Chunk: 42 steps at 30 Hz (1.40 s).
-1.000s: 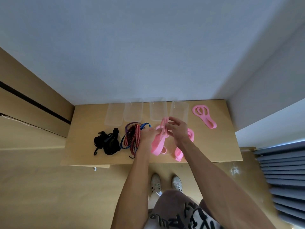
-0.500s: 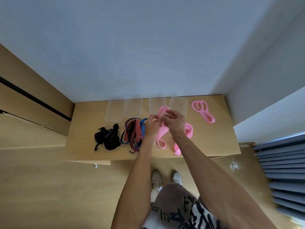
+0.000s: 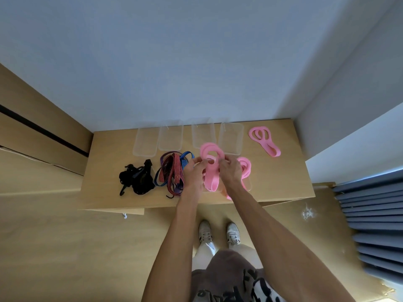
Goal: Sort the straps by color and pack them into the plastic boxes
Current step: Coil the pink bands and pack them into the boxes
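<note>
Right now I have the pink strap (image 3: 210, 168) up off the worktop (image 3: 281, 182), my left hand (image 3: 193, 173) pinching one side of it and my right hand (image 3: 231, 174) pinching the other, fingers curled round the band so I can wind it into loops; a coil stands above my fingers and a tail hangs toward me. I judge I am rolling it small so that it will fit a box. Taking that strap as my mark: just beyond it, along the wall, stand four clear plastic boxes (image 3: 231, 138) in a row, within easy reach for dropping things in, and they look empty, though their clear walls make that hard to tell. Just right of it, partly behind my right wrist, lies another pink coil (image 3: 246, 168), and it seems to sit in a clear tray, which I cannot make out for certain. Further right and back lies a third pink strap (image 3: 265, 141), looped flat. Left of my mark lies the red and blue tangle (image 3: 172, 171), and beyond that the black bundle (image 3: 137, 179), colours kept apart.
</note>
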Each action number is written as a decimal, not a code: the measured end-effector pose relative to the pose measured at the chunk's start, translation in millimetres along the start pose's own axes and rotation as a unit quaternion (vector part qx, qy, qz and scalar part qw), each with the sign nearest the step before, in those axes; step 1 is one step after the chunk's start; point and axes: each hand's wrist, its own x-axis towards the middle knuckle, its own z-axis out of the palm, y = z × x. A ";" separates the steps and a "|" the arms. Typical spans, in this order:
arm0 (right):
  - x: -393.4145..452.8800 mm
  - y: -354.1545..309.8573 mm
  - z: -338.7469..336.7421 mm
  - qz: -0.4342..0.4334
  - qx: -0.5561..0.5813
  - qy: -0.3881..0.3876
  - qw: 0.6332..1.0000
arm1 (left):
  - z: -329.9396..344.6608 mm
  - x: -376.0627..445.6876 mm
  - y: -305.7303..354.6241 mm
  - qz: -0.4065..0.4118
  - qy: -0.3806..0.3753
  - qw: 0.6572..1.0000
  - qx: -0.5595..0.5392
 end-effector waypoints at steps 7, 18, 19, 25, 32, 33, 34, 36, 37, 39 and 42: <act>7.9 50.2 19.8 0.060 -0.039 0.033 0.997 | -9.2 24.1 -62.0 -0.043 0.086 0.989 0.109; 67.5 73.5 63.4 0.058 -0.087 -0.005 0.994 | -7.6 108.7 -79.1 0.016 0.079 0.952 0.295; 71.8 73.5 65.5 0.043 -0.097 -0.003 0.994 | -5.0 114.4 -79.2 0.016 0.083 0.945 0.317; 76.5 67.4 62.5 0.022 -0.174 -0.047 0.983 | 8.4 108.4 -73.6 0.083 0.098 0.912 0.389; 68.8 55.6 35.3 0.026 -0.186 -0.059 0.980 | 9.1 93.3 -68.8 0.101 0.081 0.898 0.421; 68.7 55.1 30.3 0.026 -0.178 -0.037 0.983 | 8.9 92.2 -67.8 0.108 0.087 0.892 0.431; 69.8 55.1 24.4 0.031 -0.160 -0.008 0.987 | 9.3 91.1 -66.9 0.117 0.097 0.886 0.438; 73.6 55.6 8.5 0.056 -0.130 0.067 0.988 | 13.7 86.3 -64.6 0.131 0.125 0.883 0.434; 75.7 56.4 -0.8 0.071 -0.112 0.107 0.985 | 18.9 82.5 -63.3 0.138 0.139 0.884 0.424; 81.2 59.2 -20.0 0.095 -0.055 0.171 0.979 | 34.9 74.9 -61.3 0.160 0.149 0.887 0.407; 96.3 63.8 -47.2 0.138 -0.021 0.224 0.965 | 73.1 68.7 -57.1 0.193 0.108 0.894 0.389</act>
